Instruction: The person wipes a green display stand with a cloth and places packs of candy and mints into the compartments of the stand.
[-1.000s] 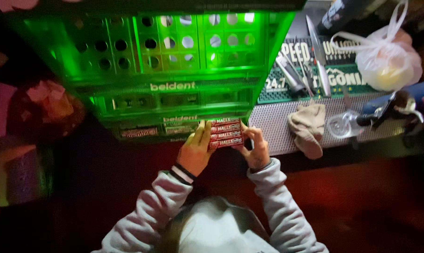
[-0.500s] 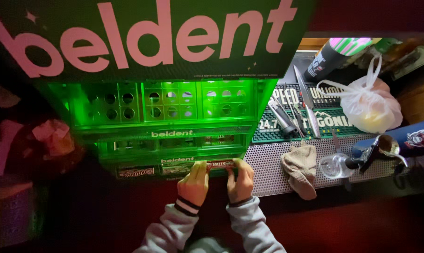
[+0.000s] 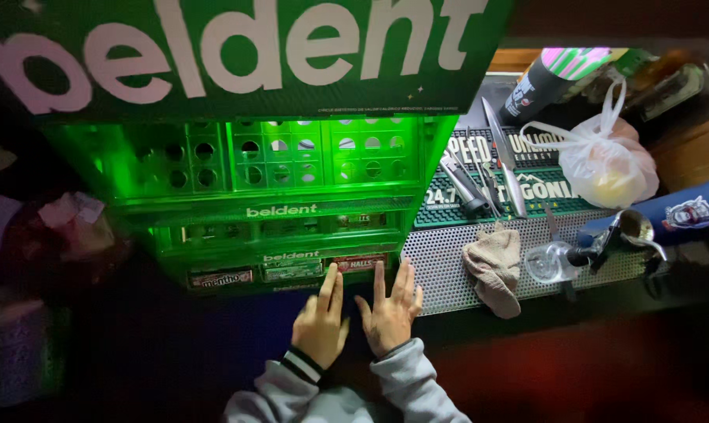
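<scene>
A row of small red and green candy packs (image 3: 323, 266) sits in the bottom tier of the lit green plastic display rack (image 3: 276, 188), just beyond both hands. Left hand (image 3: 321, 323) and right hand (image 3: 389, 313) lie flat, fingers spread, gripping nothing. Right of them, a beige cloth (image 3: 491, 262) lies on the perforated metal worktop (image 3: 448, 266)

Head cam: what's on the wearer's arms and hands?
Both arms wear light grey sweatshirt sleeves. The left sleeve ends in a ribbed cuff with dark and white stripes; the right sleeve has a plain grey cuff. Left hand and right hand are bare: no gloves or rings visible.
</scene>
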